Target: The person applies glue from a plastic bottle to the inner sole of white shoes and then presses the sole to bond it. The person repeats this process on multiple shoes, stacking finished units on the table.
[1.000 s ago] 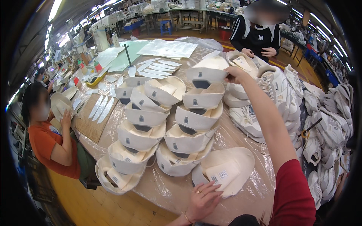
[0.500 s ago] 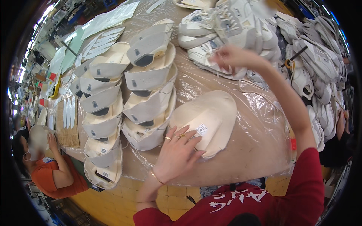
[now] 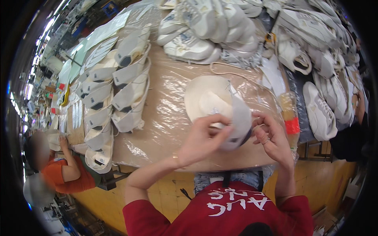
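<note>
A cream shoe upper (image 3: 201,94) lies at the table's near middle, its pale grey heel part (image 3: 241,116) folded up and bent towards me. My left hand (image 3: 205,135) pinches the left edge of that heel part between thumb and fingers. On the other side, the curled fingers of my right hand (image 3: 271,138) close at the right edge of the same part; their tips are partly hidden. A loose thread shows at the upper's far edge.
Two nested rows of shoe uppers (image 3: 132,102) stand to the left. Piled finished white shoes (image 3: 193,45) lie at the back, with more shoes (image 3: 319,112) at the right. A pale cord (image 3: 236,72) crosses the plastic-covered table (image 3: 165,98). A co-worker in orange (image 3: 65,177) sits far left.
My right hand has come back from the shoe pile to the upper. The heel part is now raised between both hands. The view has shifted to the right.
</note>
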### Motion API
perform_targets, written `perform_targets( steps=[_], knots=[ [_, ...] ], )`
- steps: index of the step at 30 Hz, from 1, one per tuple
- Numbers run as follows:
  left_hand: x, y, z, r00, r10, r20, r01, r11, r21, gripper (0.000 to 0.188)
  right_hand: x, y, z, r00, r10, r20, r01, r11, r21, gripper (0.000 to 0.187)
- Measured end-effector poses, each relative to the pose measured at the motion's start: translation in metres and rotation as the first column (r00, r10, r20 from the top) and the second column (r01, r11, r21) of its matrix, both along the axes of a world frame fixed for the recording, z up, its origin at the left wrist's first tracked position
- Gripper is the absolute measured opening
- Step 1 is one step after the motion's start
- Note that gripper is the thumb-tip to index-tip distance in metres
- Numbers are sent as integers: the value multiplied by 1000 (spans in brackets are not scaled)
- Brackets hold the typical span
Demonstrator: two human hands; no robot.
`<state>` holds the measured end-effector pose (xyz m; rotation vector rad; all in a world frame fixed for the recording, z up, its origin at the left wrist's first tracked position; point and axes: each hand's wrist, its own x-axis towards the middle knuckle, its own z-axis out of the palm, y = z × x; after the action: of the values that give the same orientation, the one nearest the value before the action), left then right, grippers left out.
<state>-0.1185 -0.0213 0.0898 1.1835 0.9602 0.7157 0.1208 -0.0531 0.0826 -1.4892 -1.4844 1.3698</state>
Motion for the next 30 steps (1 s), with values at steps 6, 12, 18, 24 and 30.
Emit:
perform_targets(
  steps=[6,12,18,24,30],
  knots=[
    [124,4,-79,960,-135,247,171,977,-129,36,44,-24,-31,916,-321,240,258,931,260,54],
    [122,21,-97,961,-200,192,238,949,-204,31,47,-37,-45,895,-305,325,165,904,395,41],
    [115,34,-75,933,-355,-60,347,931,-116,41,44,-29,-53,939,-343,19,334,925,179,24],
    [116,36,-85,863,-456,-219,479,876,64,46,52,-21,-64,943,-273,-191,290,955,65,14],
    [108,31,-92,916,-387,103,395,916,-76,40,61,-19,-64,914,-348,-209,355,935,-6,12]
  ],
)
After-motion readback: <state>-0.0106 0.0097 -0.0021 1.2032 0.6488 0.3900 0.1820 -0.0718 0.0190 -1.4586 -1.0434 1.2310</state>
